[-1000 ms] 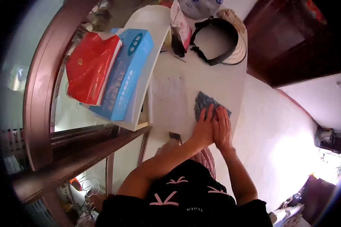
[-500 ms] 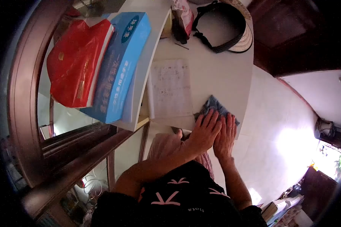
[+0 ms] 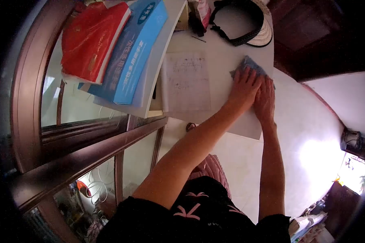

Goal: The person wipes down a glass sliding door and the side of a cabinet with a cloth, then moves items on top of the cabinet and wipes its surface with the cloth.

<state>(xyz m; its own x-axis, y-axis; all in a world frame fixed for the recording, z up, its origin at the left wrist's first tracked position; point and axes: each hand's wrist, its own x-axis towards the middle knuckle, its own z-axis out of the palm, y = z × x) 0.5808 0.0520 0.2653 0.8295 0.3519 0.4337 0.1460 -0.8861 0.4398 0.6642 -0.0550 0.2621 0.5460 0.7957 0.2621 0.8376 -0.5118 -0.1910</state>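
Observation:
A blue-grey cloth (image 3: 251, 63) lies bunched on the white tabletop (image 3: 231, 60), near its right edge. Flat on the cloth's near side rests my left hand (image 3: 246, 90), its fingers stretched forward and slightly apart. My right hand (image 3: 266, 99) lies right beside it, touching it, with straight fingers over the cloth's right part. Both arms reach forward from the body. What lies under the palms is hidden. To the left of the hands, a sheet of paper with faint writing (image 3: 187, 83) lies flat on the table.
A sun visor (image 3: 243, 38) sits at the back right, with a pink packet (image 3: 201, 12) and a thin dark stick (image 3: 198, 39) nearby. On a raised shelf at left are a red bag (image 3: 91, 44) and a blue box (image 3: 134, 56). Wooden-framed glass (image 3: 89, 156) stands at lower left.
Both hands have slid forward and to the right across the tabletop, and the cloth has moved with them. My arms are stretched further out. The head view has shifted slightly.

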